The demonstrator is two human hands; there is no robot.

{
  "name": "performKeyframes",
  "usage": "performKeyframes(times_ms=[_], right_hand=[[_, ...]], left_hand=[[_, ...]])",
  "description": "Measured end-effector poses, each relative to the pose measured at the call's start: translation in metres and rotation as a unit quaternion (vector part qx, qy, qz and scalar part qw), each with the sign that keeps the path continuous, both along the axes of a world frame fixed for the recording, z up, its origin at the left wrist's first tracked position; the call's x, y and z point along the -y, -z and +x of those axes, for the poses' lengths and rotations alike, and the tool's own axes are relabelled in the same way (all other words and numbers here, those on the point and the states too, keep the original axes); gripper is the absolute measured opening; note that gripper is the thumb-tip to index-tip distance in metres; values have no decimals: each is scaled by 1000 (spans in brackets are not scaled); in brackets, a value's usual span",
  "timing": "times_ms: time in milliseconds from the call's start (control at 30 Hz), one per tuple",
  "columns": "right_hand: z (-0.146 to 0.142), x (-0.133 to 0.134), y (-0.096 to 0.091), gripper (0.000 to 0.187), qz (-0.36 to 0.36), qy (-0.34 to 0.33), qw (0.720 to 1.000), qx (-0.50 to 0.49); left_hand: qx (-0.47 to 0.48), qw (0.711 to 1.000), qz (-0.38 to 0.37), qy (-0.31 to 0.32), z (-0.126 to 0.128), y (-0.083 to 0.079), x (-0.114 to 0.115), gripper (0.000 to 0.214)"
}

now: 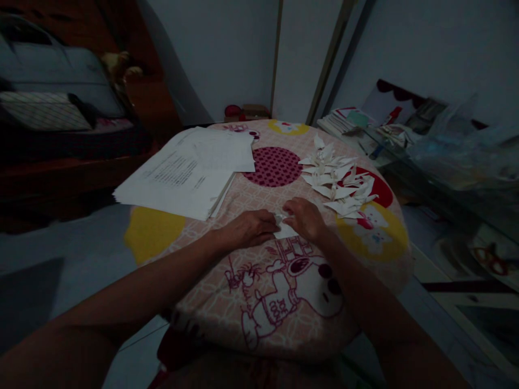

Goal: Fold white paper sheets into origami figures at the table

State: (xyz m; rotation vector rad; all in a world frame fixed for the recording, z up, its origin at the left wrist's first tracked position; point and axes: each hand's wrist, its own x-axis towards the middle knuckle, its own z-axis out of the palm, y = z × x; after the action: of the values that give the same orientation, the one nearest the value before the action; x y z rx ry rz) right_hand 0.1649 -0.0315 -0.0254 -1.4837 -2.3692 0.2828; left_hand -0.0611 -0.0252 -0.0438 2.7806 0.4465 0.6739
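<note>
From the head view, I see the left hand (249,228) and right hand (305,219) meeting at the middle of the round table (259,200). Their fingers are curled together and pinched on a small white paper (285,231), probably so the cloth backs it. Folded paper pieces (338,183) lie by the right edge, near the right hand, and a stack of sheets (186,173) sits at the far-left edge, out of the way.

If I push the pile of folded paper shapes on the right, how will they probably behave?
Probably very light: the folded paper shapes are small and thin, so they would likely scatter, not slide together. They look easy to crush, with thin points sticking up.
</note>
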Motion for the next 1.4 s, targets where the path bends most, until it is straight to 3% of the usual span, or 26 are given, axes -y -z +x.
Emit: performKeyframes(times_ms=[67, 167, 400, 600, 833, 1100, 1267, 1400], right_hand=[[2, 8, 6, 10, 44, -44, 998, 26], [5, 19, 13, 22, 40, -96, 993, 46], [10, 42, 11, 16, 35, -117, 992, 16], [6, 49, 7, 8, 42, -108, 993, 34], [1, 53, 5, 25, 57, -104, 991, 58], [-1, 53, 9, 24, 38, -49, 998, -22], [-3, 52, 10, 23, 18, -1, 999, -46], [-4, 53, 7, 20, 2, 25, 998, -58]], left_hand=[[10, 1000, -6, -4, 1, 1, -1, 26], [14, 1000, -15, -15, 2, 2, -1, 26], [0, 1000, -13, -21, 4, -3, 1, 27], [-22, 999, 30, -21, 5, -6, 4, 29], [-13, 999, 25, -37, 6, -3, 4, 30], [-4, 994, -74, -80, 7, -9, 6, 26], [7, 974, -163, -160, 9, -13, 9, 14], [2, 965, -179, -192, 10, -14, 11, 12]])
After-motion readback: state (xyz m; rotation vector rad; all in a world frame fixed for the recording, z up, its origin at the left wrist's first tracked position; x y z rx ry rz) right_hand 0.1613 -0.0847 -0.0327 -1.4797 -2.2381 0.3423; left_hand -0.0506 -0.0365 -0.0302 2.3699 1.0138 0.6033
